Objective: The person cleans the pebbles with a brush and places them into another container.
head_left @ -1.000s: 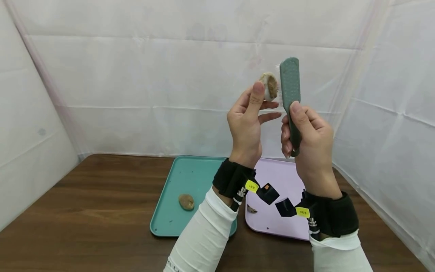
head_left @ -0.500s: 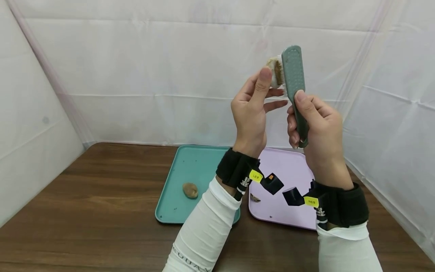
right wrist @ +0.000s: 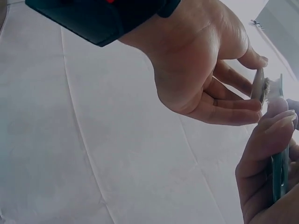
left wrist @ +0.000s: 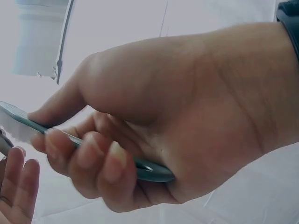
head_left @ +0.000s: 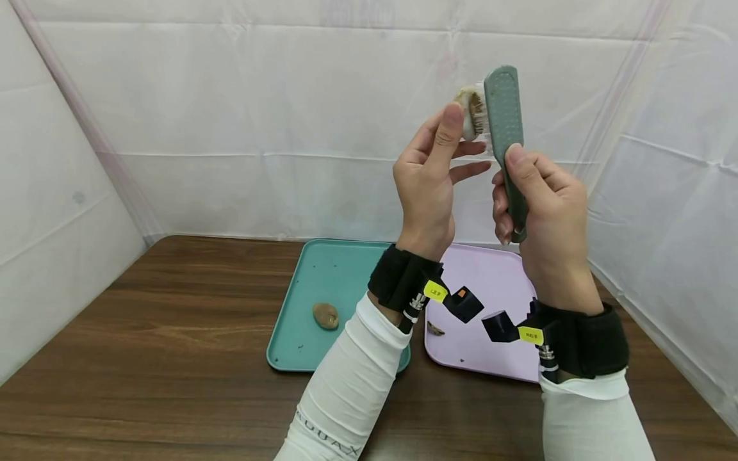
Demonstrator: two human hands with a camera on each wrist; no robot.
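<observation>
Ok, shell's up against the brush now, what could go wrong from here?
1. The left hand pinches the shell only at the fingertips, high above the table; a firm stroke of the brush could knock it loose.
2. The shell and brush are held behind the green tray and purple tray, so a dropped shell may miss both.
3. The bristles work close to the left fingertips and may scrape them.
</observation>
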